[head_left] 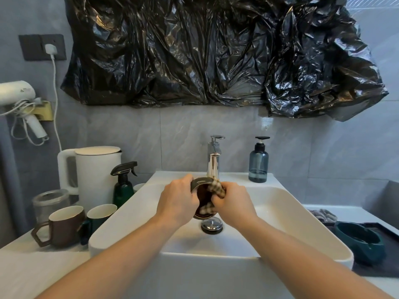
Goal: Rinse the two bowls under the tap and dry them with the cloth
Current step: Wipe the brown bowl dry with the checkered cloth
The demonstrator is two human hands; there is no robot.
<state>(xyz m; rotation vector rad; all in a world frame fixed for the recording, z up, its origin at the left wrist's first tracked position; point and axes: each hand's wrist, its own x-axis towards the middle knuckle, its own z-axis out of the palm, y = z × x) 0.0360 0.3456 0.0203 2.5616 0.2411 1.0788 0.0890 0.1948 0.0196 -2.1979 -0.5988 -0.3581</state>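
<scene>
Over the white sink (302, 214) my left hand (177, 201) grips a brown bowl (201, 198) by its left rim, tilted with its opening toward me. My right hand (232, 203) presses a checked beige-and-brown cloth (218, 187) into the bowl; the cloth drapes over the rim and down inside. The chrome tap (213, 158) stands just behind the bowl, and I see no water running. A dark green bowl (360, 240) sits on a dark mat (386, 264) to the right of the sink.
Left of the sink stand a brown mug (62, 225), a green mug (99, 216), a green spray bottle (123, 184), a white kettle (95, 173) and a glass jar (50, 201). A blue soap dispenser (258, 162) sits behind the basin. The drain plug (211, 225) is below the bowl.
</scene>
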